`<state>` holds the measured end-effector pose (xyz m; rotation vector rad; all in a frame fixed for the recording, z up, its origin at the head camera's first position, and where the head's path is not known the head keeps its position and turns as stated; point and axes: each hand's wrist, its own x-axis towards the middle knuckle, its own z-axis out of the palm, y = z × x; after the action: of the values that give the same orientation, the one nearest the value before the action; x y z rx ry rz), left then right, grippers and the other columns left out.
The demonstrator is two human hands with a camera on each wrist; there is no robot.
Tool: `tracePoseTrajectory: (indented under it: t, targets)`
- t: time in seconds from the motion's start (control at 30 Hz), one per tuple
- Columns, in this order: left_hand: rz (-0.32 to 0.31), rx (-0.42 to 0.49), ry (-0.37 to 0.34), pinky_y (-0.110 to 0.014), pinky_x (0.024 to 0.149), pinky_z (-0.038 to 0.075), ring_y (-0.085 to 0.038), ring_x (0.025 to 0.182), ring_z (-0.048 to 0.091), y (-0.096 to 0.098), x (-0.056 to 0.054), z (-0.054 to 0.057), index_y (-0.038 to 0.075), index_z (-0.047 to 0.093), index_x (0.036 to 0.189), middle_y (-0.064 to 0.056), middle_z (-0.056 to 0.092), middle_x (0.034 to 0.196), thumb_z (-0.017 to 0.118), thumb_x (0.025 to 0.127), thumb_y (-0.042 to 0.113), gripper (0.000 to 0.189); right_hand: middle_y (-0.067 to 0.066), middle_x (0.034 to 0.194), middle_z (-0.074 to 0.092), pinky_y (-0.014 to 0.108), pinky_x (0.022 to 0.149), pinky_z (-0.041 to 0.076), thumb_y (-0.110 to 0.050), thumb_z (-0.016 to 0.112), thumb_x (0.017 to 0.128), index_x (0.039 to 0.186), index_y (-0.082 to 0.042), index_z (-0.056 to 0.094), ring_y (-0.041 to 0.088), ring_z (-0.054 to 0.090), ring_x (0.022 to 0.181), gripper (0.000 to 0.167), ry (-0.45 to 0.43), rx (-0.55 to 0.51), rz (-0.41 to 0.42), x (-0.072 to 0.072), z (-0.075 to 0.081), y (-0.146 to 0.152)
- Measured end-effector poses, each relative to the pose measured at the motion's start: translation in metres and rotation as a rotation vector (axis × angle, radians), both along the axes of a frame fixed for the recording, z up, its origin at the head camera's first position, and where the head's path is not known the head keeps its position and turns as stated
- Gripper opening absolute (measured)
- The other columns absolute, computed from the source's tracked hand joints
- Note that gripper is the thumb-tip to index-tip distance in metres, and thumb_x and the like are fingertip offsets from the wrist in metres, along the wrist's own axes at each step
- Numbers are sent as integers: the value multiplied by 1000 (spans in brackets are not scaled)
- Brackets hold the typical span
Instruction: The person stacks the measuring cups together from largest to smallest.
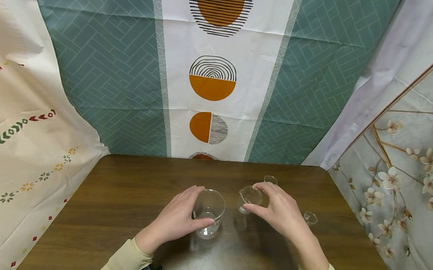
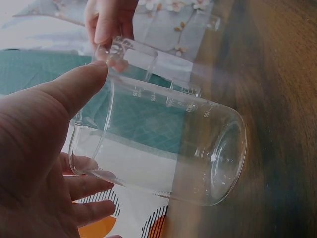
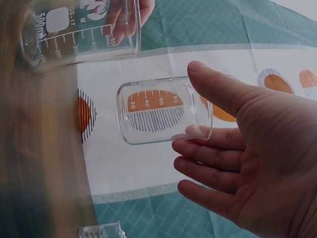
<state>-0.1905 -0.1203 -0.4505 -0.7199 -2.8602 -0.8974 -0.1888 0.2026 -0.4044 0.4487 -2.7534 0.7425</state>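
Left grip: thumb and fingers hold the large beaker near its rim; whether its base touches the desk is unclear.
Right grip: pinches the small beaker by its upper end; it appears lifted off the desk.
Smooth glass: with so little contact high up, the small beaker could slide or swing if the right grip loosens.
Two rims: both beakers sit between the grips, apart; drifting inward could knock and chip them.
Far beaker: just beyond the right grip; pushing forward could tip it.
Side beaker: right of the right grip, near the wrist; an outward sweep could topple it.
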Motion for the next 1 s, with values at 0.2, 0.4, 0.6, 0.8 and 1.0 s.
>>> tracePoseTrajectory:
  t: [0.2, 0.4, 0.6, 0.8, 1.0]
  targets:
    - [6, -3, 11, -63, 125, 36, -40, 157, 44, 0, 0, 0, 4, 50, 160, -16, 55, 162, 85, 91, 64, 98, 0, 132, 75, 57, 99, 58, -54, 94, 86, 134, -15, 75, 26, 71, 126, 65, 19, -10, 23, -2, 6, -8]
    - [2, 1, 14, -64, 124, 37, -40, 156, 44, 1, 0, 0, 4, 50, 160, -16, 55, 162, 86, 91, 63, 98, -1, 131, 75, 55, 98, 58, -53, 94, 85, 133, -17, 75, 24, 70, 124, 64, 31, -13, 30, -4, 12, -15]
    - [0, 3, 10, -64, 124, 37, -40, 156, 44, 1, 0, 0, 4, 50, 160, -15, 55, 162, 85, 91, 63, 97, -4, 131, 74, 53, 100, 58, -53, 95, 84, 133, -18, 75, 22, 69, 125, 64, 30, -29, 42, -5, 16, -20]
    - [2, 1, 2, -64, 125, 36, -40, 156, 44, 1, 0, 0, 4, 49, 161, -16, 54, 163, 85, 91, 63, 98, -6, 132, 74, 53, 102, 57, -53, 95, 85, 133, -18, 75, 21, 68, 125, 63, 22, -45, 49, -5, 19, -24]
    - [1, 5, 5, -65, 124, 36, -40, 156, 44, 1, -1, -1, 4, 50, 160, -16, 54, 163, 85, 91, 63, 98, -7, 133, 73, 53, 102, 57, -52, 96, 84, 133, -19, 75, 21, 68, 125, 63, 27, -51, 58, -6, 22, -30]
